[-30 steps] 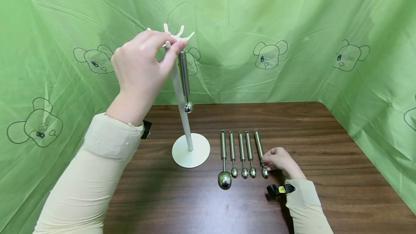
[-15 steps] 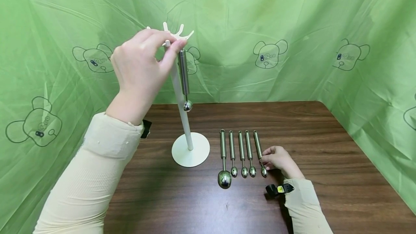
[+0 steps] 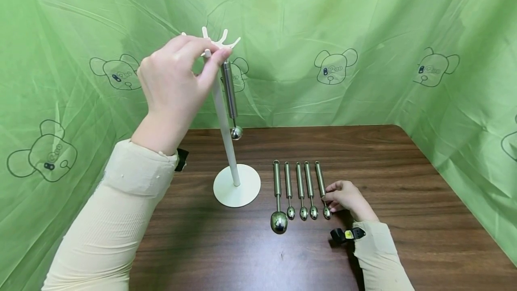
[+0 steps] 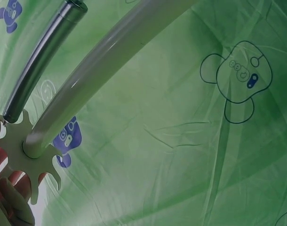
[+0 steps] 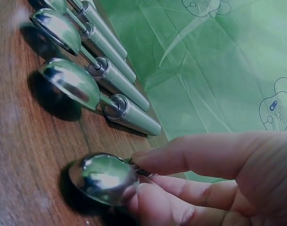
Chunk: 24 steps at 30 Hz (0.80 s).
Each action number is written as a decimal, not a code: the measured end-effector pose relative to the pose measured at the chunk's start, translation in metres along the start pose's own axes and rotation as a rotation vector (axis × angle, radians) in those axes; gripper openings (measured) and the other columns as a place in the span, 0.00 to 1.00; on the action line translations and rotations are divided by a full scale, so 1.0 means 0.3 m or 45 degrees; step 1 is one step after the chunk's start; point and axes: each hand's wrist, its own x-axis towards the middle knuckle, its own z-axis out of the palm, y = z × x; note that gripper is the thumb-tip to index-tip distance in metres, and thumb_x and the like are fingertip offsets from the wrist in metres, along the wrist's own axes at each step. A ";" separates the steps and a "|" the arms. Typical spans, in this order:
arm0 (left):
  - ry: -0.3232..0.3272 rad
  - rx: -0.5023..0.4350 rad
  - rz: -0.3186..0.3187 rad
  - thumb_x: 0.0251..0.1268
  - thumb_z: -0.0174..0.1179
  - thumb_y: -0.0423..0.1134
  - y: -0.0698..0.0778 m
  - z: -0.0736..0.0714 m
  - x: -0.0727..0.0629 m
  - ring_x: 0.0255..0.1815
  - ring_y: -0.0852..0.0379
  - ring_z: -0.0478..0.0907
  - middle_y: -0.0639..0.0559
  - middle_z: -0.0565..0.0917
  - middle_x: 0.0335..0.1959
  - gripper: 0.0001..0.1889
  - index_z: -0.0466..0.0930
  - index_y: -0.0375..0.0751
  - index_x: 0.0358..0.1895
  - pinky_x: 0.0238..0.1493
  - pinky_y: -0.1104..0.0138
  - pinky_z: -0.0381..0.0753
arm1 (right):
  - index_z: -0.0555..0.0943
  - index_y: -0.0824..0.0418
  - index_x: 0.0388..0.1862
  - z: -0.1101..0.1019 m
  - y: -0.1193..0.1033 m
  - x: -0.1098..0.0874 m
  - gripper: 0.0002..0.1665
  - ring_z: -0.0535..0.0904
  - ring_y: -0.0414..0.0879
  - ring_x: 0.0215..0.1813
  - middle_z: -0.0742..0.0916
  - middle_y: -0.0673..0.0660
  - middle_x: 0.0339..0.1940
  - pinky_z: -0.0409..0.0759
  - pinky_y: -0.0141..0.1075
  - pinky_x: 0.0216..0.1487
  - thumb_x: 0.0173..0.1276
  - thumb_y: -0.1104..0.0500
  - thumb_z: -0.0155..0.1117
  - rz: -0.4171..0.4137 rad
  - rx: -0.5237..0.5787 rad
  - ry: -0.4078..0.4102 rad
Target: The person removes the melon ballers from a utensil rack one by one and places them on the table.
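My left hand (image 3: 173, 75) is raised and grips the white hooked top (image 3: 221, 45) of a stand. From a hook beside the thumb hangs a metal melon baller (image 3: 229, 91), its handle end hidden by the thumb in the head view. In the left wrist view, fingertips (image 4: 14, 200) lie among the prongs, and the hanging handle (image 4: 42, 61) runs alongside the pole. Low on the right, my right hand (image 3: 347, 199) pinches the neck of the rightmost melon baller (image 3: 320, 181) on the table. Its rounded bowl (image 5: 106, 179) shows just past the thumb and finger in the right wrist view.
Left of that one lie more metal scoops in a row, among them a large scoop (image 3: 279, 222) at the left end. The stand's round white base (image 3: 246, 194) rests on the brown wooden table (image 3: 307, 259). Green printed cloth (image 3: 278, 12) surrounds the table.
The bowl of the rightmost melon baller has shifted slightly left with my right fingers. The hanging melon baller has swung a little at its lower end. My left hand stays in place.
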 end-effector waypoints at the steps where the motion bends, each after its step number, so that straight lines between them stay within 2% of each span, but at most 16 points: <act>1: 0.001 0.001 0.000 0.68 0.56 0.62 -0.001 0.000 0.000 0.13 0.51 0.63 0.52 0.91 0.38 0.24 0.90 0.45 0.36 0.17 0.63 0.52 | 0.70 0.81 0.52 0.000 0.000 0.000 0.22 0.80 0.41 0.20 0.84 0.57 0.23 0.83 0.32 0.22 0.62 0.69 0.64 0.002 0.001 -0.003; 8: 0.005 0.039 0.076 0.70 0.52 0.63 -0.013 -0.002 0.002 0.13 0.54 0.63 0.51 0.91 0.38 0.26 0.89 0.44 0.37 0.16 0.66 0.52 | 0.71 0.79 0.52 0.003 -0.005 -0.001 0.22 0.79 0.40 0.18 0.83 0.56 0.23 0.82 0.32 0.22 0.62 0.69 0.65 0.027 0.002 0.004; 15: 0.002 0.047 0.080 0.70 0.52 0.63 -0.016 -0.004 0.004 0.13 0.53 0.66 0.52 0.91 0.38 0.26 0.89 0.46 0.37 0.16 0.67 0.52 | 0.71 0.79 0.54 -0.008 -0.003 -0.005 0.24 0.78 0.40 0.20 0.83 0.56 0.24 0.83 0.33 0.24 0.62 0.67 0.65 0.014 -0.005 -0.006; 24: -0.025 0.061 0.052 0.70 0.54 0.62 -0.005 -0.010 0.007 0.15 0.49 0.72 0.51 0.91 0.38 0.23 0.89 0.47 0.37 0.15 0.65 0.52 | 0.72 0.78 0.57 -0.045 -0.009 -0.020 0.27 0.80 0.41 0.23 0.88 0.53 0.30 0.83 0.32 0.26 0.65 0.62 0.66 -0.035 0.029 0.034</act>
